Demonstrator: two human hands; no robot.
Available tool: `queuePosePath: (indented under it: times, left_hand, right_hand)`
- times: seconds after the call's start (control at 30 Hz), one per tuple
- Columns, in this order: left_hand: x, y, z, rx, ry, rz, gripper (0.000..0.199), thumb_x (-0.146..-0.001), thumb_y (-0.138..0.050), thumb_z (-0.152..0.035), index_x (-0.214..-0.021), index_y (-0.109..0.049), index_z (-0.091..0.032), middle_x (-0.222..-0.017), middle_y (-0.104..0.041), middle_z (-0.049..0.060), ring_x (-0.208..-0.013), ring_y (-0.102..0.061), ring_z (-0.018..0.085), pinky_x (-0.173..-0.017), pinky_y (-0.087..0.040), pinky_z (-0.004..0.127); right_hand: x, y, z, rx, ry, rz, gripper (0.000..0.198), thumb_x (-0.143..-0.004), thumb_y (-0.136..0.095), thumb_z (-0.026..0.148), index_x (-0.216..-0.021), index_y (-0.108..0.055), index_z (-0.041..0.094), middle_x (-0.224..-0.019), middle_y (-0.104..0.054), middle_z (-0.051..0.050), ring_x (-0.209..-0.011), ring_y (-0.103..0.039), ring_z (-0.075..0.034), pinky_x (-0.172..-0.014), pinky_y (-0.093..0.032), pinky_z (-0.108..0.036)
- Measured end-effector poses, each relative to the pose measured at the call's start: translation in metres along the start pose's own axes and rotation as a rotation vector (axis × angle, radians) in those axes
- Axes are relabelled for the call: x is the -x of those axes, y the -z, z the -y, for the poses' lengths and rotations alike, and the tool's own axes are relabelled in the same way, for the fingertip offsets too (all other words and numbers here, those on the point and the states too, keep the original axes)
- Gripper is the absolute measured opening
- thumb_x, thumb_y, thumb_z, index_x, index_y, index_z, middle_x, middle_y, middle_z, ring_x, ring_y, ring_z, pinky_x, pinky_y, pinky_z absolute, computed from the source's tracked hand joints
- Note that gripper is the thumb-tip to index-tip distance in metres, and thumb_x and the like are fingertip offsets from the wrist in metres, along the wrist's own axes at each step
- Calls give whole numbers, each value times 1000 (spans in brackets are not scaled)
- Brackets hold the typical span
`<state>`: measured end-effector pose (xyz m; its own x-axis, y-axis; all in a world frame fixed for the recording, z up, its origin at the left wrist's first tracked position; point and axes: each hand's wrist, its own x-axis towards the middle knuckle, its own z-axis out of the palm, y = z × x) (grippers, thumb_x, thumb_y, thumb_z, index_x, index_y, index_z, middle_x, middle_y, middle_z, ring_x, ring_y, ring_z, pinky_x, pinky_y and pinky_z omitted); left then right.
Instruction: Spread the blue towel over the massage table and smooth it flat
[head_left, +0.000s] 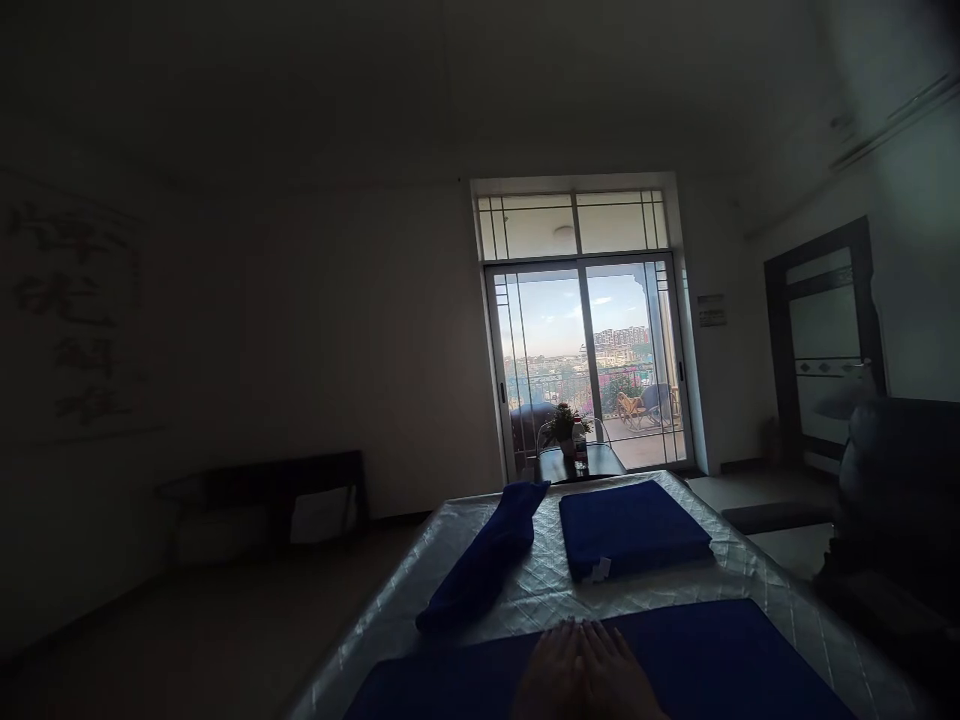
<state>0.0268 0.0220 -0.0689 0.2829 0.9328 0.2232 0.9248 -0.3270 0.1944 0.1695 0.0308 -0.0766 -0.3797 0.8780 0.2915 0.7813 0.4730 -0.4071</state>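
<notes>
1. The near blue cloth [705, 650] lies flat at the near end of the counter [534, 604], part of it cut off below; an uneven push could skew or ruck it, since the pale, sheeny cover beneath looks slippery
2. The left hand [551, 672] and right hand [613, 672] rest side by side on that cloth, backs up, fingers straight and close together, pinching nothing; with pressure gathered in the middle, the outer corners could lift or creases could run out to the sides
3. Their fingertips reach about to the cloth's far edge, so a forward slide could drag that edge askew or turn it under
4. Just beyond, to the right, sits a folded blue cloth [634, 525] with a white tag [601, 569] at its near edge; a long reach or a brushing sleeve could knock its layers out of line
5. To the left, a rumpled blue cloth [484, 565] lies slantwise across the cover, its near end close to the flat one; if the two meet, one could tug the other along
6. Past the counter's far end, the glass door [630, 300] is bright while the room is dim; against that glare, small wrinkles in dark fabric could easily go unnoticed
</notes>
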Motion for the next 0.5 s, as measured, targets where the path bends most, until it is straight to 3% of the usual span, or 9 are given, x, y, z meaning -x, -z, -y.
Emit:
queuePosePath:
  times: [0.1,0.3,0.43,0.5]
  left_hand:
    - [0,-5,-2,47,-29,56,64,-87,-41,-30,-149,-37,-45,-157,-38,-9,-148,-30,23,-125,-22,36]
    - [4,-3,1,25,11,86,62,-89,-42,-29,-150,-38,-40,-158,-38,-6,-148,-31,22,-124,-22,33]
    - [4,-15,7,-30,28,-27,60,-89,-43,-28,-149,-44,-31,-156,-43,1,-146,-36,23,-122,-29,39]
    - [2,-26,15,-74,25,-113,58,-88,-44,-25,-146,-48,-33,-152,-49,0,-143,-42,23,-120,-35,39]
  right_hand:
    - [0,-2,-1,3,29,11,69,-78,-50,31,-144,-43,48,-151,-45,9,-143,-33,-24,-118,-23,-40]
    - [4,-1,1,69,14,42,68,-81,-47,27,-148,-44,34,-154,-42,0,-145,-31,-23,-120,-25,-42]
    - [5,-7,-5,99,51,-12,63,-85,-46,28,-148,-46,25,-153,-45,-5,-145,-35,-26,-120,-30,-47]
    - [3,-16,-11,125,89,-66,59,-87,-46,27,-145,-50,21,-150,-48,-8,-142,-41,-27,-118,-35,-48]
